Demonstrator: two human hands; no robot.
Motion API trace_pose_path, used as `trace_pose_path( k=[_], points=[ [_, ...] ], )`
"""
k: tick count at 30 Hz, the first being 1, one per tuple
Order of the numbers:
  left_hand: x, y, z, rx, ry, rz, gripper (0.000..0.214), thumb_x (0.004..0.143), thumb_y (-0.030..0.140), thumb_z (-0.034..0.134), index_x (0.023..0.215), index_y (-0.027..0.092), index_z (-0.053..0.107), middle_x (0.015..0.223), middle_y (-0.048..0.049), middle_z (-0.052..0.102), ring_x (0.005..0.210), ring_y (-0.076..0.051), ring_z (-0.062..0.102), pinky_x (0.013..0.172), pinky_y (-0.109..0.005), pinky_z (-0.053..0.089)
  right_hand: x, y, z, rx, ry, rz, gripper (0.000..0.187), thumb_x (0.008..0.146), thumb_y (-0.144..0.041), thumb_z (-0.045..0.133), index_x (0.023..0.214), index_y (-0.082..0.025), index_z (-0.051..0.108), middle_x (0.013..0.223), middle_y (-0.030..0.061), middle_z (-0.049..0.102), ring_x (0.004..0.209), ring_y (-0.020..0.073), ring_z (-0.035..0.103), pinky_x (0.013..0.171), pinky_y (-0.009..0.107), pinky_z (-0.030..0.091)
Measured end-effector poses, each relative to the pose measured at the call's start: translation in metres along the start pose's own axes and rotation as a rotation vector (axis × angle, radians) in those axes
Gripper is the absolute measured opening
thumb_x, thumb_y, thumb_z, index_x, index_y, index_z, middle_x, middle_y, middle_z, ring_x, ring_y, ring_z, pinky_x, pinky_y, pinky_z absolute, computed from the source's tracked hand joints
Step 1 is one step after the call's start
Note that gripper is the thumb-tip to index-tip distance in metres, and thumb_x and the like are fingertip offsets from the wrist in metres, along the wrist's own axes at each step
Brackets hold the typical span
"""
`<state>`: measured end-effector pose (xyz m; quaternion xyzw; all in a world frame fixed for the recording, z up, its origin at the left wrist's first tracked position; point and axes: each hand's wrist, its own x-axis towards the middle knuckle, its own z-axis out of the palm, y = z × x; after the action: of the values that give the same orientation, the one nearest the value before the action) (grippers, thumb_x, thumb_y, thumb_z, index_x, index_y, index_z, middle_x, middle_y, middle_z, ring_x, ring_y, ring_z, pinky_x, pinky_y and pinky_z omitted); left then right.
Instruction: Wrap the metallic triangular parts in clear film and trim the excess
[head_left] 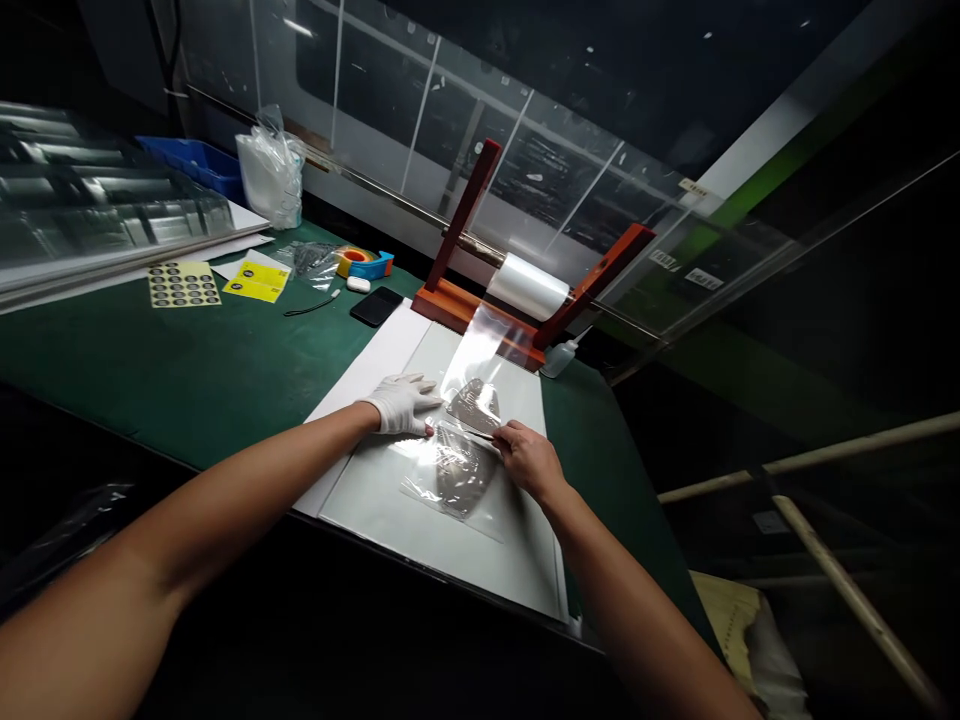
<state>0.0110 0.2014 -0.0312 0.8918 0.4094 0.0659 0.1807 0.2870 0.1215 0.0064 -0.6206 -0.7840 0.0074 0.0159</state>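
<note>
A strip of clear film [474, 345] runs from a roll [529, 287] down onto a white board [517, 560]. Two dark greyish see-through patches show at the film, an upper one [476, 402] and a larger lower one [461, 475]; what they are I cannot make out. My left hand [403, 404], in a white glove with bare fingertips, lies on the film's left edge, fingers spread. From the right, my bare right hand [527, 455] pinches a thin, slender tool [480, 434], its tip pointing left across the film between the patches. Whether it is a blade or tweezers is unclear.
A reddish wooden stand [465, 220] carries the roll. Beside it are a squeeze bottle [562, 355] and a phone [377, 307]. Further left lie a blue tape dispenser [371, 266], a yellow card [257, 281], a sticker sheet [184, 285] and stacked clear sheets [97, 210].
</note>
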Motion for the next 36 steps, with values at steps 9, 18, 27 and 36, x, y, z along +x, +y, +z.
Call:
trace_pose_path(
  k=[9, 18, 27, 36],
  points=[
    [-0.002, -0.002, 0.004, -0.094, 0.082, 0.007, 0.074, 0.073, 0.060, 0.073, 0.139, 0.029, 0.059, 0.158, -0.0099, 0.040, 0.148, -0.038, 0.028, 0.119, -0.049, 0.019, -0.087, 0.067, -0.025, 0.037, 0.114, 0.142, 0.019, 0.093, -0.031, 0.054, 0.090, -0.024, 0.071, 0.092, 0.0035, 0.066, 0.078, 0.0192, 0.065, 0.063, 0.028, 0.047],
    [-0.052, 0.041, 0.008, -0.146, 0.347, -0.253, 0.049, 0.091, 0.048, 0.058, 0.131, 0.020, 0.065, 0.137, -0.0127, 0.063, 0.132, -0.033, 0.050, 0.111, -0.043, 0.030, -0.084, -0.060, 0.018, 0.329, 0.066, -0.079, 0.058, 0.081, -0.040, 0.075, 0.137, -0.034, 0.060, 0.154, 0.0007, 0.048, 0.118, 0.0235, 0.066, 0.094, 0.032, 0.057],
    [-0.152, 0.128, 0.032, -0.186, 0.467, -0.457, 0.030, 0.091, 0.038, 0.060, 0.114, 0.024, 0.070, 0.120, -0.0066, 0.071, 0.116, -0.030, 0.059, 0.097, -0.043, 0.036, -0.123, -0.074, 0.018, 0.321, -0.049, -0.042, 0.069, 0.076, -0.014, 0.069, 0.140, -0.036, 0.057, 0.158, -0.0033, 0.035, 0.116, 0.0276, 0.067, 0.095, 0.040, 0.058],
    [-0.131, 0.131, 0.022, -0.311, 0.456, -0.531, 0.033, 0.087, 0.033, 0.067, 0.117, 0.021, 0.069, 0.113, -0.0074, 0.073, 0.105, -0.025, 0.065, 0.096, -0.037, 0.042, -0.144, -0.085, 0.018, 0.437, -0.016, -0.119, 0.075, 0.066, -0.010, 0.069, 0.136, -0.035, 0.061, 0.155, -0.0030, 0.040, 0.122, 0.0259, 0.064, 0.103, 0.038, 0.054]
  ],
)
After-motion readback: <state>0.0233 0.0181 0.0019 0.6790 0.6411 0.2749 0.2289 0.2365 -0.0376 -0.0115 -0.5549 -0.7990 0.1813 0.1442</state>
